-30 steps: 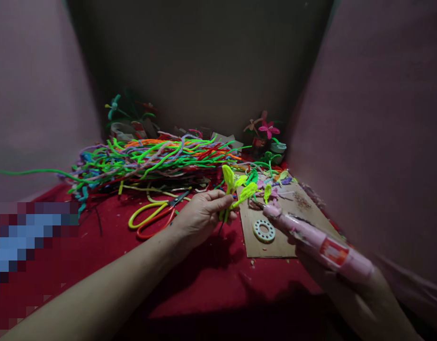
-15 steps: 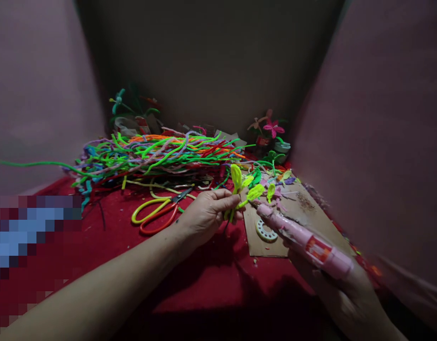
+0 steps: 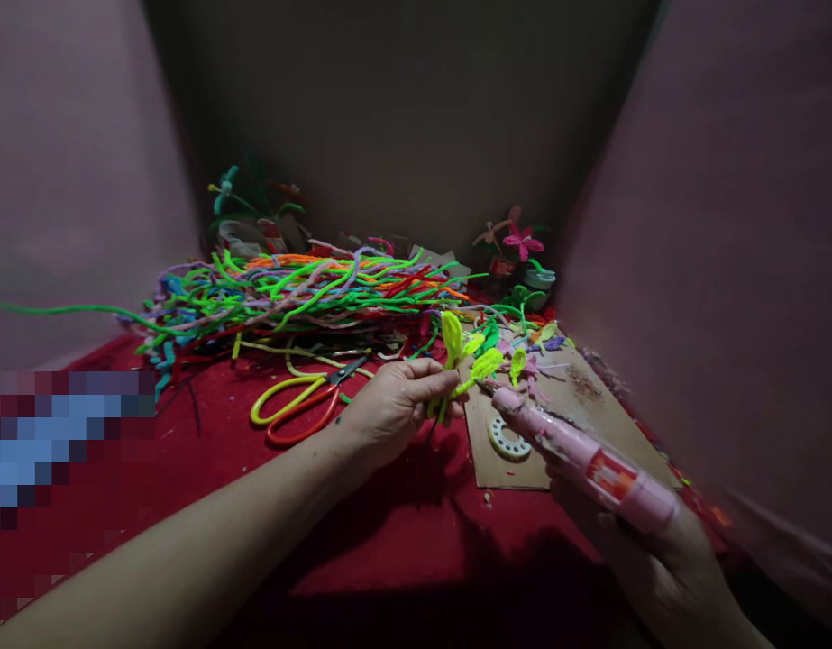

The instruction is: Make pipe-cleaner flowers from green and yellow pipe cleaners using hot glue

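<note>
My left hand (image 3: 388,410) pinches a small sprig of neon yellow-green pipe-cleaner leaves (image 3: 466,356) by its stem, above the red cloth. My right hand (image 3: 649,559) is wrapped round a pink glue gun (image 3: 578,455). The gun's nozzle points up and left, and its tip sits right beside the sprig's leaves. Below the two lies a piece of brown cardboard (image 3: 578,424) with a white ring-shaped piece (image 3: 507,439) on it.
A big heap of coloured pipe cleaners (image 3: 300,297) lies across the back. Yellow-and-orange-handled scissors (image 3: 300,406) rest left of my left hand. Finished pipe-cleaner flowers (image 3: 520,245) stand at the back right, others at the back left. Cut scraps litter the cardboard's far end.
The glue gun's tip has moved left, closer to the leaf sprig. My left hand and the sprig have held nearly still, and the view has shifted slightly.
</note>
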### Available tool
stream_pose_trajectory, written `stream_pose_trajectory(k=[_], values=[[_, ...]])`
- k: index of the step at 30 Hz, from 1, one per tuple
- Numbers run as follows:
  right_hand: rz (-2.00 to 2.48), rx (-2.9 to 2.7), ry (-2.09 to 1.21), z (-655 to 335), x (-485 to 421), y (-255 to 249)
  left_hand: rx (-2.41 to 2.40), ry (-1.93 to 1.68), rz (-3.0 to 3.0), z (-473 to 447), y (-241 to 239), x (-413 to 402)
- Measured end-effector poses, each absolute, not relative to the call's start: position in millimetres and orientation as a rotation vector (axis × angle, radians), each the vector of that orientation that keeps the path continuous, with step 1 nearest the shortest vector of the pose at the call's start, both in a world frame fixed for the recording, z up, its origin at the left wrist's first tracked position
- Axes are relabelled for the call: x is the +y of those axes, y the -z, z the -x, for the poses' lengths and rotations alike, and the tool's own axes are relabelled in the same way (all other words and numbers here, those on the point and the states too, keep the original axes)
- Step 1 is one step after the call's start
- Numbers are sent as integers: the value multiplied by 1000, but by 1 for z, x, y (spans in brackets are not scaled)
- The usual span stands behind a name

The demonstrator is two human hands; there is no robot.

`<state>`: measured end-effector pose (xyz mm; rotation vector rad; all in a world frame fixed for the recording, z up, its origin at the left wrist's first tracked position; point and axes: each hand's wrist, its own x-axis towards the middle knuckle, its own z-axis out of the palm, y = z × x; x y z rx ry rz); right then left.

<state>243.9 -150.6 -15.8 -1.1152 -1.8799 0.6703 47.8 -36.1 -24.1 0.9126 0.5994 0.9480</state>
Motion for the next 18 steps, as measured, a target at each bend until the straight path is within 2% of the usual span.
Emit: stream_pose_trajectory(k=[18], values=[[1101, -1887, -674, -246, -151, 19, 602, -952, -895, -48, 21, -38]])
